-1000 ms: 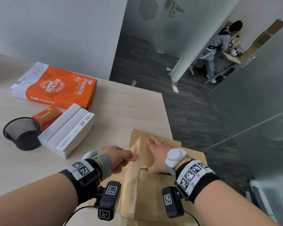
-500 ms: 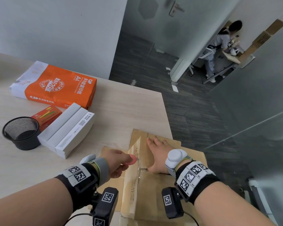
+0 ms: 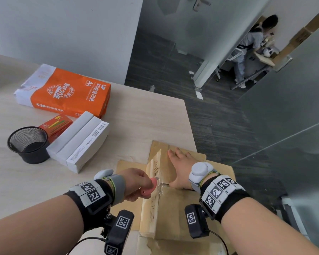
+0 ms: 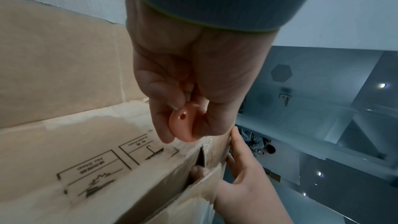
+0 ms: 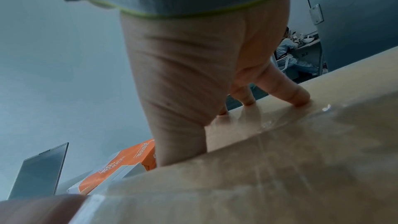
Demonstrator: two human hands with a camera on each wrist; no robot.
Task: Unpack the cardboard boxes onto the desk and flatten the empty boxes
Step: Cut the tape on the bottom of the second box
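A brown cardboard box (image 3: 175, 216) lies at the desk's near right corner, its taped seam running toward me. My left hand (image 3: 134, 183) grips a small pink box cutter (image 3: 149, 188), whose tip sits at the tape on the seam. In the left wrist view the pink cutter (image 4: 183, 125) is pinched between thumb and fingers just above the split in the cardboard (image 4: 90, 164). My right hand (image 3: 180, 168) lies flat on the right flap with straight fingers, pressing it down. The right wrist view shows those fingertips (image 5: 301, 99) on the glossy tape.
On the wooden desk (image 3: 140, 122) stand an orange ream of A4 paper (image 3: 66, 92), a small red box (image 3: 55, 125), three white boxes (image 3: 81, 142) and a black mesh cup (image 3: 29, 144). The desk edge runs right of the box. A person (image 3: 250, 46) sits beyond the glass door.
My left hand has drawn the pink cutter a little toward me along the seam. The right hand has stayed flat on the flap.
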